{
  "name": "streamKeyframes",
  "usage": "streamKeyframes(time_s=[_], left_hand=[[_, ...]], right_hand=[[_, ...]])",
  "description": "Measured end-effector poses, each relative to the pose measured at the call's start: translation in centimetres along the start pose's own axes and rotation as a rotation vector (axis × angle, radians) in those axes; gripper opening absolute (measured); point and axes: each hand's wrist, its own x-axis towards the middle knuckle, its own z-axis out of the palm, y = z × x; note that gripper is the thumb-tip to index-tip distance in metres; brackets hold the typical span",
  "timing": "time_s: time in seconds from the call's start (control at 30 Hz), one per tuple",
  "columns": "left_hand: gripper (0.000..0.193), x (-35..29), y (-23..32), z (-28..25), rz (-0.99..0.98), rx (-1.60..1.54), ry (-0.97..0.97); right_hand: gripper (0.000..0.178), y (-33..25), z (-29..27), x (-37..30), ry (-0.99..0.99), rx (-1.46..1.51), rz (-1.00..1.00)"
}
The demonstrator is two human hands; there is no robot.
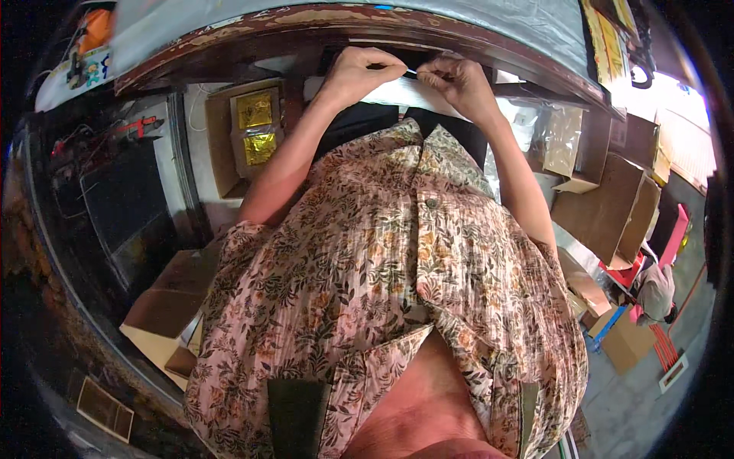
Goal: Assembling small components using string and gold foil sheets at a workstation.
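My left hand (365, 75) and my right hand (456, 83) meet close together just below the table's near edge, fingertips pinched. A tiny thin white piece (411, 71) spans the small gap between them, too small to name. Both hands pinch at its ends. Beneath them a long white bundle or band (404, 92) lies across my lap over dark cloth; the hands partly cover it.
A table with a worn brown edge (306, 29) and pale grey cover runs ahead. On the left stands an open cardboard box (222, 145) with gold packets (255, 126). More cartons (600, 206) crowd the right, beside a clear plastic-wrapped box (562, 138). Another carton (170, 294) sits lower left.
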Motion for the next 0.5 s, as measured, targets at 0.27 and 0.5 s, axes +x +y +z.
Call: streamKeyframes(time_s=[0.27, 0.5], left_hand=[[0.022, 0.3, 1.0, -0.1, 0.01, -0.031, -0.047], [0.019, -0.2, 0.9, 0.0, 0.055, -0.014, -0.03]], right_hand=[[0.015, -0.3, -0.2, 0.3, 0.008, 0.084, 0.067], [0.014, -0.8, 0.2, -0.1, 0.071, 0.132, 0.103]])
